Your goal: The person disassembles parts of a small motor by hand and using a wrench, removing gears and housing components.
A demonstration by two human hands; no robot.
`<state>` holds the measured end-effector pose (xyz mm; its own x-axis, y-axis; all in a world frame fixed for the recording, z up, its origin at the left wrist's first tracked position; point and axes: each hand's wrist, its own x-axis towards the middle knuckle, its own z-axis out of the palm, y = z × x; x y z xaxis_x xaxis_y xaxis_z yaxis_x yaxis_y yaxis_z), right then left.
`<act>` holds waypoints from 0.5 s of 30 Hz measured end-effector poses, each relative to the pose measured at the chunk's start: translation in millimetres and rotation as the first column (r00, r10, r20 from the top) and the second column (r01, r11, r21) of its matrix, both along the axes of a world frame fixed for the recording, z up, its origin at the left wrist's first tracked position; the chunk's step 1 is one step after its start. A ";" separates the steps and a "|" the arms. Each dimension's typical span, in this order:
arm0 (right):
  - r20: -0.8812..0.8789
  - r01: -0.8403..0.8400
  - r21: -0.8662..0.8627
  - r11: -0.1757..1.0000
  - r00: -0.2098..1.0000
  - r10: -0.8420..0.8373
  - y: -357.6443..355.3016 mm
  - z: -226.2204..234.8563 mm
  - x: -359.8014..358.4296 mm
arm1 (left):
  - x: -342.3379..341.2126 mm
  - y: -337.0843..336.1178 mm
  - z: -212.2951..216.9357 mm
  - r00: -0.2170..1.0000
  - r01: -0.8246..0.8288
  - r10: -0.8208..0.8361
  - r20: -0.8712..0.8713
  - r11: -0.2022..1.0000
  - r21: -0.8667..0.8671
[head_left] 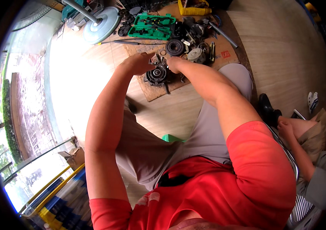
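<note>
A: Where was the workpiece positioned?

B: A dark round metal assembly (157, 76) was located on a sheet of cardboard (149, 93) laid over the floor (293, 57), between the two hands and slightly nearer the body.

A: How was the left hand (140, 63) set?

B: It was held at the assembly's upper left, fingers partly extended; whether anything was gripped could not be determined.

A: And the right hand (175, 64)?

B: It was placed at the upper right; its fingers were largely hidden, so neither spread nor hold could be established.

A: What was arranged nearby?

B: A black ring part (174, 47) and a pale round housing (196, 56) were laid on the cardboard.
</note>
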<state>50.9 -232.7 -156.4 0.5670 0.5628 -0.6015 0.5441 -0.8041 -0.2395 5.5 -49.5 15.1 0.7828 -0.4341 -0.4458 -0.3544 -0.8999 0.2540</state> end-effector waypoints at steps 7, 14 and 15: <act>0.022 0.044 0.006 0.999 0.999 -0.044 -6.4 -1.6 -4.7 | 2.0 -6.6 -8.3 0.999 0.010 -0.011 -0.047 1.000 -0.014; 0.025 0.242 0.128 0.962 0.969 -0.247 3.7 21.5 -21.6 | -4.9 15.3 -41.6 0.999 -0.052 0.052 -0.007 0.984 -0.171; 0.024 0.138 0.060 0.989 0.990 -0.140 7.8 31.1 -19.1 | -5.5 15.9 -36.0 0.999 -0.048 0.046 -0.022 0.992 -0.121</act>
